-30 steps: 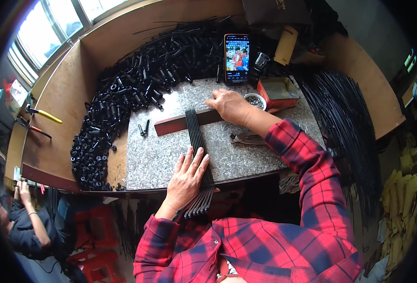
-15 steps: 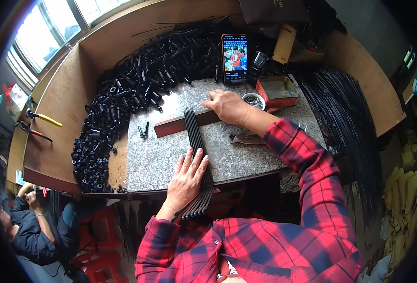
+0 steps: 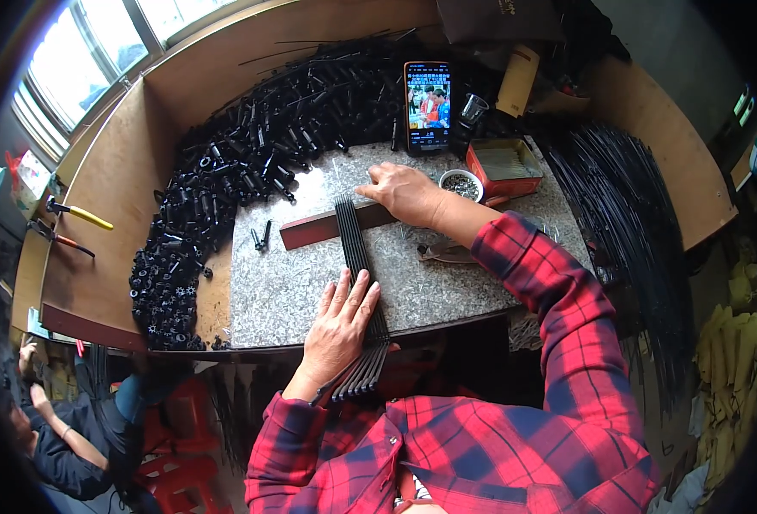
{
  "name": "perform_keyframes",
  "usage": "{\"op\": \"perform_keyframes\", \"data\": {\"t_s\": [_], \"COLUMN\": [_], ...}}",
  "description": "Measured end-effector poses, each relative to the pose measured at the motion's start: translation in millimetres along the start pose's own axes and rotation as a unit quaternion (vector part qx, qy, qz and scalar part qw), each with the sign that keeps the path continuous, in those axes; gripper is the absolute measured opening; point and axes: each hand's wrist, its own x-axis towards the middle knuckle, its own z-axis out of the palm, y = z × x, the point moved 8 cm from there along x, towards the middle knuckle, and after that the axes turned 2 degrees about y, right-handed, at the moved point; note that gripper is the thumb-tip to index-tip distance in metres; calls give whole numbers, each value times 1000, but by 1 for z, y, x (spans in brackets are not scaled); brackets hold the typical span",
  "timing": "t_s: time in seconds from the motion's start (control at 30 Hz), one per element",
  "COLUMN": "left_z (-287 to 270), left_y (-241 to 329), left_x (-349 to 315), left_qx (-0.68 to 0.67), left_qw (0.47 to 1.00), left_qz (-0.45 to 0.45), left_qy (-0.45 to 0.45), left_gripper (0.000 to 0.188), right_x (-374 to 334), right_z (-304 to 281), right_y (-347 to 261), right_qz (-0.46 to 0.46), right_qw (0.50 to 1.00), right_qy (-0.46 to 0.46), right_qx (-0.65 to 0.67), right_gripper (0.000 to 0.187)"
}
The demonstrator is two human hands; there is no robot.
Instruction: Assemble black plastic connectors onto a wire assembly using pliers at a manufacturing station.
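Small bowl [image 3: 461,183] holds tiny metal bits; orange box [image 3: 504,167] beside it.

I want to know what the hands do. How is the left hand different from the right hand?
The left hand lies flat, fingers spread, on the near end of the black rods; the right hand is curled at their far end, over the reddish wooden bar. Both wear red plaid sleeves.

daylight enters from the window [image 3: 96,51] upper left, glaring there; centre sharp, fisheye edges bend and darken.
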Motion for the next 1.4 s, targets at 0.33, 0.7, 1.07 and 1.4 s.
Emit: {"op": "perform_keyframes", "data": {"t_s": [0.33, 0.7, 1.07, 1.4], "left_z": [-1, 1, -3, -7], "left_y": [-1, -2, -1, 0], "left_x": [-1, -1, 0, 0], "left_qx": [13, 7, -9, -28], "left_qw": [1000, 1000, 1000, 1000], "left_qz": [1, 4, -7, -12], "left_qy": [19, 14, 19, 8], "left_gripper": [85, 90, 82, 80], "right_x": [7, 5, 7, 5], "right_z": [-2, 4, 1, 3], "right_y": [-4, 0, -3, 0], "right_qz": [-12, 3, -9, -21], "right_qw": [999, 999, 999, 1000], "right_qy": [-16, -35, -21, -16], "right_qx": [-45, -9, -32, 0], "right_gripper": [27, 31, 36, 39]}}
